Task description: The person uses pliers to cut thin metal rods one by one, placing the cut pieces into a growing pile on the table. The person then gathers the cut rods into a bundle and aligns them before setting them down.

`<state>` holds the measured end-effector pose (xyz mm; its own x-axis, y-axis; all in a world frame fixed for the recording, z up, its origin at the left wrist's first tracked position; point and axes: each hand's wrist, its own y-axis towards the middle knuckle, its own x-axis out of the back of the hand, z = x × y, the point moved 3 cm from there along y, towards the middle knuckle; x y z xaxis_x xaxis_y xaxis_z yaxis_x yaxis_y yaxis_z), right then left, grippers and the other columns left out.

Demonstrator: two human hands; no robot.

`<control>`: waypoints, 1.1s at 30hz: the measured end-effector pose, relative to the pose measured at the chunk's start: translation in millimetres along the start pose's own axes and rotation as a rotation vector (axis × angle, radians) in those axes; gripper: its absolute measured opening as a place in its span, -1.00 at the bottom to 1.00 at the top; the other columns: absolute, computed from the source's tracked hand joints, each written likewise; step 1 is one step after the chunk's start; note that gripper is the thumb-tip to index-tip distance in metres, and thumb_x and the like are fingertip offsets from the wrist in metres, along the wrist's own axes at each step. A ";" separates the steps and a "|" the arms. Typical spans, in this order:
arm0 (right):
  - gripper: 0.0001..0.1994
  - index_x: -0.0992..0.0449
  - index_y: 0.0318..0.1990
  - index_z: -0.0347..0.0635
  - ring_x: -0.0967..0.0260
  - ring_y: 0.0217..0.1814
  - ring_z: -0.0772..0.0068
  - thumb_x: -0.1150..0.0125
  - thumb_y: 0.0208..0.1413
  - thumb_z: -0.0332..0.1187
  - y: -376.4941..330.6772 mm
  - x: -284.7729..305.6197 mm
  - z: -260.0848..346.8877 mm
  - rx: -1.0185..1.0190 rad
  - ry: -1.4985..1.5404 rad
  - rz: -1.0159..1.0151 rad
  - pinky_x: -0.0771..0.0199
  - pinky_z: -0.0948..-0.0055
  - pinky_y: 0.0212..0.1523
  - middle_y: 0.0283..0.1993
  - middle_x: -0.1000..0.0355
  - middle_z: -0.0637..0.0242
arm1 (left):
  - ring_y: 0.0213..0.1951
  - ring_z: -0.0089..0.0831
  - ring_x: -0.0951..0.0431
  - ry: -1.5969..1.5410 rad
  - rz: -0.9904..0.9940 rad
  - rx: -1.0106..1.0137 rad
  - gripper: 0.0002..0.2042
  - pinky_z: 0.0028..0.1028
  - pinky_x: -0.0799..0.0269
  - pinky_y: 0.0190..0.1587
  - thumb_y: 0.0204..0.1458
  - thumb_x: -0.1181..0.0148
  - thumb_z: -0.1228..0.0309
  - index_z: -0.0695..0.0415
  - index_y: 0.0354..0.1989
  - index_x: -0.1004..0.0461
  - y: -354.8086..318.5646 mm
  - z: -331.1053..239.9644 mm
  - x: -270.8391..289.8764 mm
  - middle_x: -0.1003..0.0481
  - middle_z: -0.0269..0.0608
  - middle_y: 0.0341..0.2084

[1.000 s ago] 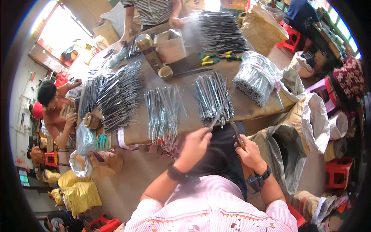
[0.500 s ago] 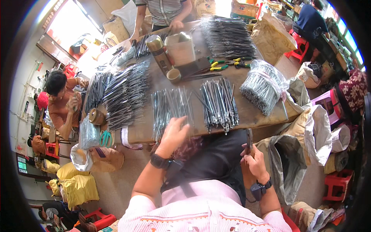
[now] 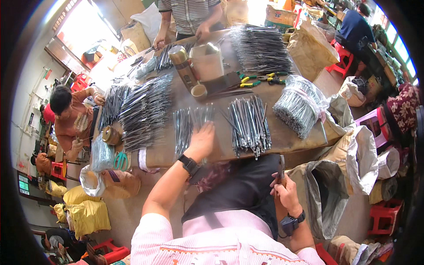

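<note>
My left hand (image 3: 203,138) lies across a small pile of thin dark metal strips (image 3: 183,126) at the near edge of the table, fingers stretched forward over their right part. Nothing is plainly gripped in it. Down at the right, beside my thigh, my right hand (image 3: 287,192) is closed around a slim dark tool (image 3: 282,165) that points up; its exact kind is not clear. Between the two hands another pile of metal strips (image 3: 249,126) lies on the tabletop, some ends jutting past the front edge.
Larger strip piles (image 3: 145,112) fill the table's left and far right. A flask (image 3: 180,62), a cup (image 3: 199,92), yellow-handled pliers (image 3: 251,83) and a plastic-wrapped bundle (image 3: 298,106) stand or lie there. Open sacks (image 3: 327,190) flank my right leg. Co-workers sit left and stand across.
My left hand has moved slightly forward and right, flattening over the strips. The right hand has dropped a little with the tool. The left co-worker's hands have shifted.
</note>
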<state>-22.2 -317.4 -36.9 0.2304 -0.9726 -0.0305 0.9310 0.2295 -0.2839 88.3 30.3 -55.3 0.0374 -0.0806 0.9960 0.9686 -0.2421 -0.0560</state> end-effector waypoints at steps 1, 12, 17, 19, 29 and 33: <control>-0.68 -0.43 -0.01 -0.33 -0.41 -0.51 0.57 0.05 0.06 -0.58 0.4 2.3 -2.6 -0.022 0.015 -0.004 -0.36 0.59 -0.52 -0.38 -0.45 0.30 | 0.42 -0.16 -0.09 0.025 0.016 0.024 -0.49 0.13 0.06 0.38 0.08 0.03 0.43 0.25 0.26 -0.28 -2.8 2.8 0.3 -0.22 -0.01 0.32; -0.70 -0.43 -0.02 -0.36 -0.41 -0.53 0.55 0.04 0.08 -0.58 3.8 -13.8 -2.4 -0.014 0.069 0.038 -0.37 0.57 -0.55 -0.39 -0.47 0.28 | -0.26 0.00 -0.60 -0.778 -0.049 0.491 -0.56 -0.25 -0.49 -0.19 0.06 -0.18 0.10 0.36 -0.39 -0.47 50.2 -46.2 27.0 -0.54 0.19 -0.44; -0.71 -0.42 -0.01 -0.36 -0.44 -0.50 0.54 0.03 0.11 -0.55 -1.8 -11.5 -1.0 -0.016 0.085 0.047 -0.39 0.56 -0.54 -0.37 -0.49 0.27 | -0.55 -0.31 -0.53 -1.210 -0.028 0.554 -0.71 -0.35 -0.47 -0.44 0.04 -0.07 0.32 0.39 -0.37 -0.49 45.2 -40.2 12.2 -0.52 -0.03 -0.55; -0.73 -0.43 -0.05 -0.35 -0.43 -0.52 0.51 0.02 0.08 -0.54 -4.4 -5.1 -2.6 -0.058 0.143 -0.001 -0.40 0.54 -0.52 -0.39 -0.47 0.26 | -0.50 -0.41 -0.51 -1.455 0.000 0.531 -0.74 -0.40 -0.49 -0.43 0.06 -0.09 0.32 0.34 -0.33 -0.48 34.3 -28.8 13.5 -0.50 -0.16 -0.52; -0.75 -0.43 -0.15 -0.32 -0.48 -0.51 0.38 0.04 -0.01 -0.51 8.9 27.3 14.3 -0.087 0.271 -0.237 -0.47 0.50 -0.47 -0.41 -0.49 0.18 | -0.38 -0.43 -0.55 -2.049 0.231 0.489 -0.80 -0.51 -0.47 -0.36 0.12 -0.26 0.40 0.16 -0.15 -0.43 18.1 -26.3 21.4 -0.52 -0.24 -0.36; -0.73 -0.44 -0.13 -0.28 -0.49 -0.49 0.34 0.03 0.00 -0.44 11.6 15.5 15.5 -0.099 0.381 -0.247 -0.37 0.53 -0.49 -0.38 -0.51 0.20 | -0.43 -0.50 -0.58 -2.165 0.104 0.479 -0.85 -0.60 -0.43 -0.44 0.09 -0.30 0.50 0.12 -0.21 -0.45 33.6 -25.5 34.5 -0.55 -0.30 -0.41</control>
<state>-3.4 -329.3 -25.8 -0.1321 -0.9462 -0.2954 0.9091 0.0031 -0.4166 115.9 -5.2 -24.5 -0.1160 0.8825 -0.4559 0.9029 -0.0976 -0.4187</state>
